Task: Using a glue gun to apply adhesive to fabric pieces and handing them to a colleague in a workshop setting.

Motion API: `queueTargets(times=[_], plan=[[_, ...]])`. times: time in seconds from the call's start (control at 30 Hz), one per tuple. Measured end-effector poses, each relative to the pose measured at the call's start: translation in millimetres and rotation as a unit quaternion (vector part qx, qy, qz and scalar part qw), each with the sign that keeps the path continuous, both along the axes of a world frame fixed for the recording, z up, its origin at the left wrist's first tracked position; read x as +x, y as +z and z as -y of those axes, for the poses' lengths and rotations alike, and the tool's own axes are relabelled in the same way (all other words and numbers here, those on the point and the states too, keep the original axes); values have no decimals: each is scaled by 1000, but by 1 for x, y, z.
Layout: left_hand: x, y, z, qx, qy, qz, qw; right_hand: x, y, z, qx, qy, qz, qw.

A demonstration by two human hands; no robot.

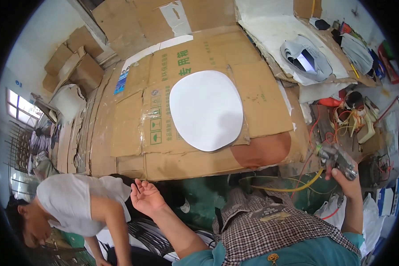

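My right hand [349, 182] is wrapped round a metal spray gun [340, 162] beyond the table's right end. A yellow hose [312, 181] runs from the gun and loops below the table edge. On the cardboard-covered table [128, 137] lies a white sheet [206, 111], flat and rounded like a blunt oval. Soft shadows fall across its lower right part. My left hand [147, 198] is raised in front of the table's near edge, palm up, fingers apart and slightly curled, with nothing in it.
At lower left a co-worker [77, 204] bends down, close to my left arm. A side bench [270, 26] at the right bears a grey roll [303, 57] with a phone [306, 60] in it. Tangled wires [352, 117] hang below. Cardboard boxes [82, 71] stand at far left.
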State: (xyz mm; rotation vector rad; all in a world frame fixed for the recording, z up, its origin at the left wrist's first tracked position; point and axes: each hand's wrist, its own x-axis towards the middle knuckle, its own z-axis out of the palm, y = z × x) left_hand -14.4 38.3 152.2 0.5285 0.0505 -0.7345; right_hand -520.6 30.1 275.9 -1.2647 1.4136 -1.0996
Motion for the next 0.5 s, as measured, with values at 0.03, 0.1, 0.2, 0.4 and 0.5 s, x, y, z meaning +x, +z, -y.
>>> queueTargets(times=[0.03, 0.1, 0.2, 0.4, 0.5], plan=[[1, -5, 2, 1, 0, -4, 1000, -1, 2, -3, 11, 34, -1, 999], [-1, -9, 5, 2, 0, -8, 1000, -1, -1, -8, 26, 89, -3, 996], [-8, -14, 15, 25, 1, -14, 1000, 2, -1, -5, 70, 186, 43, 979], [-15, -40, 39, 77, -41, -26, 996, 24, -4, 10, 27, 71, 52, 996], [-21, -73, 48, 135, -54, -6, 989, 12, 3, 11, 37, 36, 36, 998]])
